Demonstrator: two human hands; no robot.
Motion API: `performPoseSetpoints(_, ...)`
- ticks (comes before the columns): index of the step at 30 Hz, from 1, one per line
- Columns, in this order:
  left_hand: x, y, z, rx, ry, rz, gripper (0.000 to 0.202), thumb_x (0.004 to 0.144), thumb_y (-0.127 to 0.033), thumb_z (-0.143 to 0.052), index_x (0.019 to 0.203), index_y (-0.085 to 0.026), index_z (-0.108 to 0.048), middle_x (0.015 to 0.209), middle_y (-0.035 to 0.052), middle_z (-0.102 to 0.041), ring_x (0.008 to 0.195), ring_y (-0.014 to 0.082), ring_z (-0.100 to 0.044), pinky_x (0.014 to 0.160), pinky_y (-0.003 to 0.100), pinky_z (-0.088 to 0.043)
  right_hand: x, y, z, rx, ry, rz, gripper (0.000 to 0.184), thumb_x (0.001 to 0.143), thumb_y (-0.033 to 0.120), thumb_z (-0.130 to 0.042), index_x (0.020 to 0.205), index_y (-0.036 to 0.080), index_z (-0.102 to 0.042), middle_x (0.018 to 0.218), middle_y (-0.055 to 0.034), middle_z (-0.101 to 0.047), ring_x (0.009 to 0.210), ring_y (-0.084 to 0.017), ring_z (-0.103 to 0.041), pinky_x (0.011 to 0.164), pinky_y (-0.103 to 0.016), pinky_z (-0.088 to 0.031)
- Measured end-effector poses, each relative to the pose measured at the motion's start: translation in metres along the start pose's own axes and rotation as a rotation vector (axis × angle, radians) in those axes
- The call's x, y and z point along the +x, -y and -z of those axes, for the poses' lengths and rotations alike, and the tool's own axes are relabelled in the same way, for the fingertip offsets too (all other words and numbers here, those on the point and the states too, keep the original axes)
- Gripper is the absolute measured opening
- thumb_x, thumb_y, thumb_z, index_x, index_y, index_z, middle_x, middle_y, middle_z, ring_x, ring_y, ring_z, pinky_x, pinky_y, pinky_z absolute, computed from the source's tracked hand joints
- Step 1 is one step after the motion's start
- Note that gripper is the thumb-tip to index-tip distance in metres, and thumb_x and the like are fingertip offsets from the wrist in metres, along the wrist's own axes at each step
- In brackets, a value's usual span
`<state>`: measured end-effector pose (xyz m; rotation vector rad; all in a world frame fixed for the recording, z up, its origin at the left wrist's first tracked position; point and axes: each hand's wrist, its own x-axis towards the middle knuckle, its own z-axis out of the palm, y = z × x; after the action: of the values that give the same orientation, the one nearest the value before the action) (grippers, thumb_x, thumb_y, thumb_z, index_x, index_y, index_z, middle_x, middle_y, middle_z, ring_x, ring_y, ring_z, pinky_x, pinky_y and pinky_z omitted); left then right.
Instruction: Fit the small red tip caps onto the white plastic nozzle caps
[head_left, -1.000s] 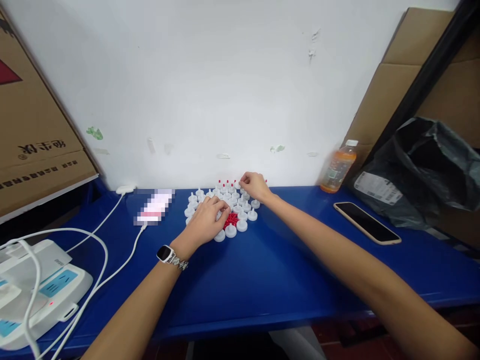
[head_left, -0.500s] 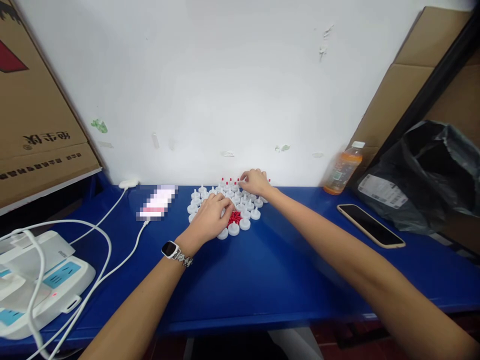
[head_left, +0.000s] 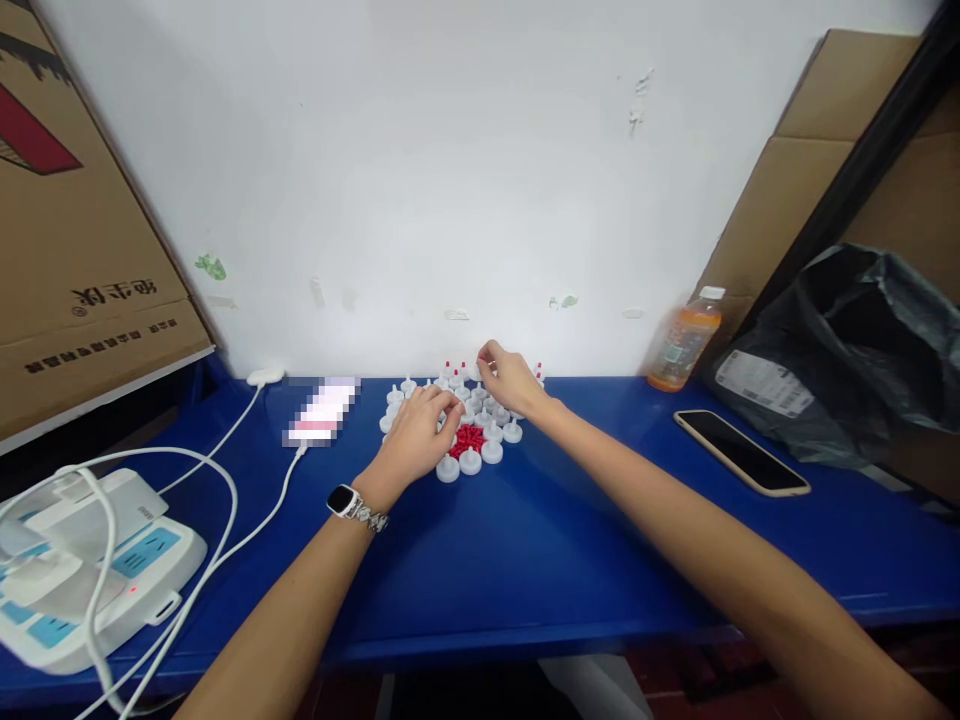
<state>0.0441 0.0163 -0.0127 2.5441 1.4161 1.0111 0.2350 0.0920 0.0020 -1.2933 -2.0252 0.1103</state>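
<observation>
Several white nozzle caps (head_left: 470, 461), wide at the base with a thin spout on top, stand in a cluster on the blue table near the wall. A heap of small red tips (head_left: 470, 440) lies among them. Some back-row caps carry a red tip (head_left: 456, 373) on the spout. My left hand (head_left: 421, 428) is curled over the cluster's left side, thumb and fingers drawn together beside the red heap. Over the back row my right hand (head_left: 511, 382) holds thumb and forefinger in a pinch. Whatever either hand grips is too small or hidden to make out.
On the left are a power strip (head_left: 169, 560) with looping white cables, a phone-like pixelated item (head_left: 322, 412) and a cardboard box (head_left: 97, 250). A drink bottle (head_left: 684, 340), a phone (head_left: 741, 452) and a black plastic bag (head_left: 840, 350) are on the right.
My right hand has lifted slightly and its fingers sit a little higher against the wall. My left hand stays nearly in place. The whole view has shifted slightly.
</observation>
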Motion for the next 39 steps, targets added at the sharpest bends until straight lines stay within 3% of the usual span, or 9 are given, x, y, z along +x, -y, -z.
performPoseSetpoints(4,0.0,-0.008,0.001,-0.041,-0.042,-0.024,0.025,0.101,-0.037,-0.043,0.09,-0.022,-0.06,0.094,0.0046,-0.063,0.093,0.0227,-0.056,0.088,0.04,-0.043,-0.05,0.019,0.007,0.21,-0.005,0.075,0.02,0.098,0.028,-0.039,0.109,0.022,-0.054,0.088,-0.0026,-0.068,0.067,-0.016,-0.061,0.068,-0.027,-0.043)
performPoseSetpoints(9,-0.002,-0.016,0.001,-0.014,-0.045,-0.042,0.027,0.102,-0.04,-0.039,0.087,-0.021,-0.052,0.091,0.0047,-0.06,0.088,0.0221,-0.054,0.079,0.037,-0.044,-0.08,0.038,0.006,0.333,-0.006,0.136,0.014,0.089,0.023,-0.049,0.1,0.023,-0.058,0.095,-0.0019,-0.067,0.076,-0.015,-0.06,0.072,-0.027,-0.046)
performPoseSetpoints(16,-0.004,-0.022,0.005,0.228,0.013,-0.171,0.029,0.105,-0.03,-0.027,0.089,-0.021,-0.049,0.089,0.006,-0.057,0.085,0.0225,-0.051,0.078,0.037,-0.041,-0.084,0.046,0.006,0.385,-0.037,0.113,0.012,0.087,0.021,-0.051,0.097,0.023,-0.056,0.08,0.0013,-0.062,0.07,-0.015,-0.056,0.07,-0.027,-0.046)
performPoseSetpoints(20,-0.003,-0.022,0.003,0.17,-0.029,-0.182,0.029,0.105,-0.028,-0.028,0.086,-0.021,-0.049,0.086,0.0054,-0.057,0.083,0.0217,-0.05,0.077,0.037,-0.041,-0.086,0.05,0.008,0.376,-0.06,0.142,0.014,0.089,0.02,-0.05,0.101,0.022,-0.056,0.085,0.0,-0.062,0.073,-0.016,-0.057,0.072,-0.028,-0.047)
performPoseSetpoints(24,0.0,-0.024,-0.006,-0.026,-0.143,-0.088,0.034,0.104,-0.031,-0.029,0.078,-0.02,-0.049,0.075,0.0026,-0.056,0.073,0.0186,-0.05,0.072,0.033,-0.04,-0.084,0.054,0.011,0.331,-0.155,0.22,0.022,0.089,0.013,-0.048,0.108,0.02,-0.057,0.103,-0.0058,-0.061,0.091,-0.019,-0.06,0.084,-0.032,-0.048)
performPoseSetpoints(30,0.002,-0.035,-0.019,-0.3,-0.201,0.191,0.041,0.101,-0.039,-0.034,0.067,-0.019,-0.046,0.059,-0.0019,-0.049,0.056,0.013,-0.045,0.057,0.028,-0.031,-0.081,0.059,0.006,0.225,-0.222,0.228,0.025,0.087,0.011,-0.048,0.108,0.021,-0.058,0.105,-0.0079,-0.057,0.097,-0.022,-0.06,0.087,-0.035,-0.049)
performPoseSetpoints(33,0.002,-0.033,-0.011,-0.367,-0.266,0.279,0.045,0.1,-0.042,-0.035,0.061,-0.02,-0.039,0.054,-0.0034,-0.041,0.052,0.0115,-0.038,0.053,0.027,-0.027,-0.078,0.052,0.008,0.158,-0.236,0.204,0.023,0.086,0.01,-0.048,0.104,0.02,-0.058,0.106,-0.0087,-0.056,0.094,-0.022,-0.059,0.084,-0.035,-0.049)
performPoseSetpoints(37,0.001,-0.019,0.012,-0.396,-0.442,0.378,0.046,0.1,-0.045,-0.033,0.061,-0.021,-0.035,0.054,-0.0032,-0.036,0.053,0.0125,-0.035,0.053,0.028,-0.028,-0.071,0.024,0.019,0.144,-0.302,0.052,0.019,0.081,0.013,-0.054,0.099,0.02,-0.058,0.104,-0.0074,-0.059,0.088,-0.021,-0.059,0.081,-0.035,-0.048)
performPoseSetpoints(39,-0.001,-0.011,0.019,-0.297,-0.334,0.251,0.044,0.101,-0.044,-0.033,0.064,-0.021,-0.038,0.059,-0.0016,-0.041,0.061,0.0149,-0.041,0.059,0.029,-0.033,-0.068,0.011,0.022,0.211,-0.308,-0.021,0.016,0.08,0.018,-0.059,0.096,0.021,-0.059,0.098,-0.0049,-0.063,0.086,-0.021,-0.06,0.08,-0.034,-0.048)
